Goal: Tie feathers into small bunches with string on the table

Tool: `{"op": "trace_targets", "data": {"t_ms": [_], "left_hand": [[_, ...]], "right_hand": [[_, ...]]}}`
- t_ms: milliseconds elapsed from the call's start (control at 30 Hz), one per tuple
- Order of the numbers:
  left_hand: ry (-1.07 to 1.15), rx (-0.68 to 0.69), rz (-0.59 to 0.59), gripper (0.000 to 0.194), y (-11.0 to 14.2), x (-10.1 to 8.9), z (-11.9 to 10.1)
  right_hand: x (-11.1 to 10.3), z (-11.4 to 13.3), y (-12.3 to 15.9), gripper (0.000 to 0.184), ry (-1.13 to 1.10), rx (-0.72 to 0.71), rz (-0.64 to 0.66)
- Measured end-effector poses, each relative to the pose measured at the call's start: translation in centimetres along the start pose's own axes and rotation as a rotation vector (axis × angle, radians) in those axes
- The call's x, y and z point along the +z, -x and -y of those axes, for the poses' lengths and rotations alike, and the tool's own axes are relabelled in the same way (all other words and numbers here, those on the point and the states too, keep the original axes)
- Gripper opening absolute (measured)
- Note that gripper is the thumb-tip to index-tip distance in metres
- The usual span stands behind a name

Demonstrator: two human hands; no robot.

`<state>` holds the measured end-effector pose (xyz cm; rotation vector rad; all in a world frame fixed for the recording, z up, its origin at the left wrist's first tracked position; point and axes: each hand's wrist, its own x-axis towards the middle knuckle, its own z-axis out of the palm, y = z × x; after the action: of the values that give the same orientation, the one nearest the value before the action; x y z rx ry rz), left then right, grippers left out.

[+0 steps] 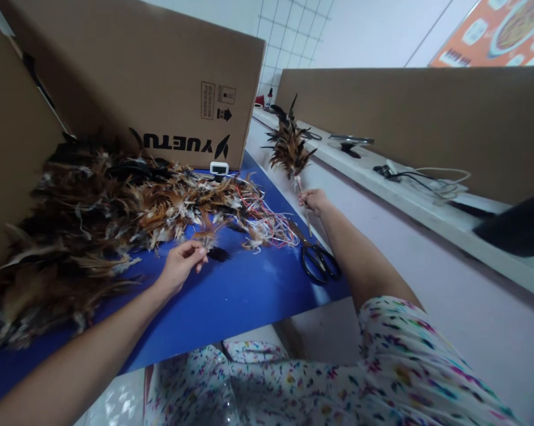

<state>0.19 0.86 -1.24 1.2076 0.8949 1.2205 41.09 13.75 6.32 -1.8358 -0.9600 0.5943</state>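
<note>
In my right hand (pixel 312 200) is the thin stick of a feather duster (pixel 289 145), held upright with its brown and black feathers at the top. Pale binding shows where the feathers meet the stick. My left hand (pixel 186 264) pinches a small tuft of feathers (pixel 208 238) over the blue table (pixel 231 296). Behind that hand spreads a large heap of loose brown, black and white feathers (pixel 134 201). Red and white strings (pixel 273 228) lie tangled at the heap's right end. Black-handled scissors (pixel 318 263) rest near the table's right edge, below my right hand.
A large cardboard box (pixel 160 77) stands behind the heap, with another cardboard panel (pixel 13 136) at the left. A small white digital display (pixel 219 168) sits before the box. Along the right runs a white ledge (pixel 360 171) with cables (pixel 427 177) on it.
</note>
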Motion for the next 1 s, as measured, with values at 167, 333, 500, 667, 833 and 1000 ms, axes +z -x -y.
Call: {"op": "trace_targets", "data": {"t_ms": [167,333,500,667,833,1000], "left_hand": [[-0.01,0.0,0.002,0.038,0.0,-0.2,0.2],[-0.007,-0.004,-0.001,0.037,-0.1,-0.2,0.2],[-0.011,-0.005,-0.002,0.038,0.0,-0.1,0.0],[-0.01,-0.005,0.002,0.038,0.0,-0.1,-0.1],[-0.027,0.002,0.008,0.037,0.0,-0.1,-0.2],[-0.025,0.011,0.012,0.036,-0.1,-0.2,0.0]], "right_hand": [[-0.2,-0.6,-0.1,0.021,-0.009,0.02,-0.016],[-0.5,-0.7,-0.2,0.024,-0.017,0.01,-0.049],[-0.7,-0.7,-0.3,0.024,-0.035,-0.017,-0.068],[-0.7,-0.7,-0.6,0.022,-0.056,-0.043,-0.074],[-0.6,-0.8,-1.3,0.019,-0.082,-0.104,-0.088],[-0.7,-1.3,-2.3,0.013,-0.076,-0.219,-0.122]]}}
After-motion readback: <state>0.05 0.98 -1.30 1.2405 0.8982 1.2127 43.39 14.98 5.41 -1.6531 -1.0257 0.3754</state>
